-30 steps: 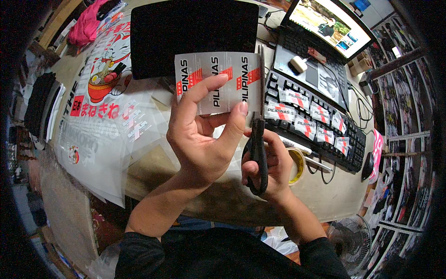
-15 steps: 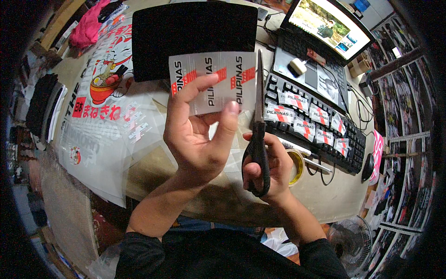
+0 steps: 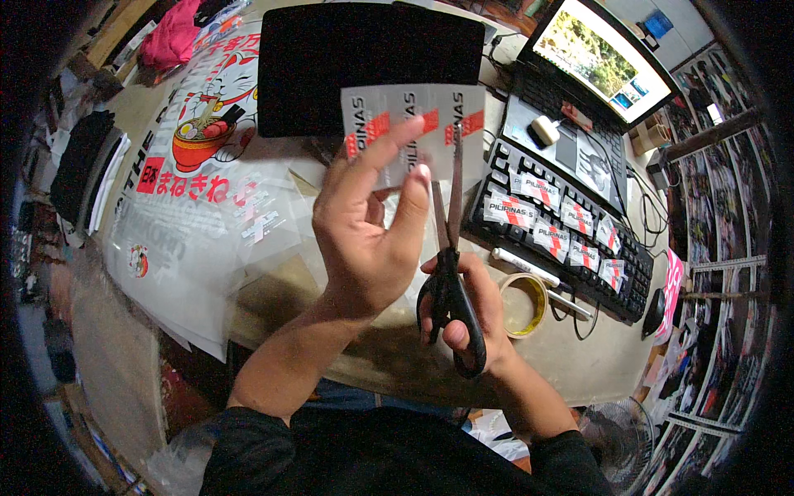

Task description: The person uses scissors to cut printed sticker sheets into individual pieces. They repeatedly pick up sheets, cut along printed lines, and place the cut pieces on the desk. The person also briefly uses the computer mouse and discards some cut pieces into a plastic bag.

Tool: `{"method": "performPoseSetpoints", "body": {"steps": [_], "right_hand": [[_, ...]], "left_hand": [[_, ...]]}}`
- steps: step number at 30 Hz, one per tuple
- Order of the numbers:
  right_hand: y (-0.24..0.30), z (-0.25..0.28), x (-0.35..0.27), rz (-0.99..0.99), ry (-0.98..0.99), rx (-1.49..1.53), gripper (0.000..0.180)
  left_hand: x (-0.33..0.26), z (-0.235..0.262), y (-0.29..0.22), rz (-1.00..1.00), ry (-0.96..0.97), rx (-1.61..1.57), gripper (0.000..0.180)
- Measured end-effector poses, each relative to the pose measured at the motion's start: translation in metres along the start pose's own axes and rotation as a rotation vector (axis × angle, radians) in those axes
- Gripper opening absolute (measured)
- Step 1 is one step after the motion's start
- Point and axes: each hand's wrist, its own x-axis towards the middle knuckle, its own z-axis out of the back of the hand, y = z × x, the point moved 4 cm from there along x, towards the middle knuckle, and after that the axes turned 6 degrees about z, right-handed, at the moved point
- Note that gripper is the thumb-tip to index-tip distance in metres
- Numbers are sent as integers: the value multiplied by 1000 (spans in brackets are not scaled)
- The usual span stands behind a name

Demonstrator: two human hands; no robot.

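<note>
left hand [image 3: 368, 236] pinches sticker sheet [image 3: 413, 132], partly hidden; right hand [image 3: 463, 306] grips scissors [image 3: 451, 273]

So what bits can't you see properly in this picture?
- Head view: the lower part of the printed sheet is covered by the left hand.
- The right hand is partly behind the scissors, so its grip is unclear.
- Some keys of the keyboard lie under small cut stickers.
- The shelves at the right rim are bent and too small to read.
</note>
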Motion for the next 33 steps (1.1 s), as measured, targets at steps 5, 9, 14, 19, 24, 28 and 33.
{"method": "performPoseSetpoints", "body": {"steps": [5, 9, 14, 19, 24, 28, 33], "right_hand": [[0, 5, 0, 31, -64, 19, 73], [0, 6, 2, 53, -69, 11, 72], [2, 7, 2, 66, -81, 23, 68], [3, 7, 2, 75, -79, 19, 66], [3, 7, 1, 59, -90, 2, 64], [4, 6, 1, 45, -102, -32, 61], [4, 6, 1, 31, -105, -53, 59]], "left_hand": [[-9, -9, -4, 85, 89, -12, 36], [-11, -11, -5, 89, 102, -26, 37], [-10, -13, -6, 78, 95, -56, 33], [-10, -13, -6, 91, 108, -44, 33], [-9, -13, -7, 84, 104, -67, 33], [-7, -12, -4, 26, 97, -69, 33], [-9, -11, -5, 80, 109, -69, 37]]}}
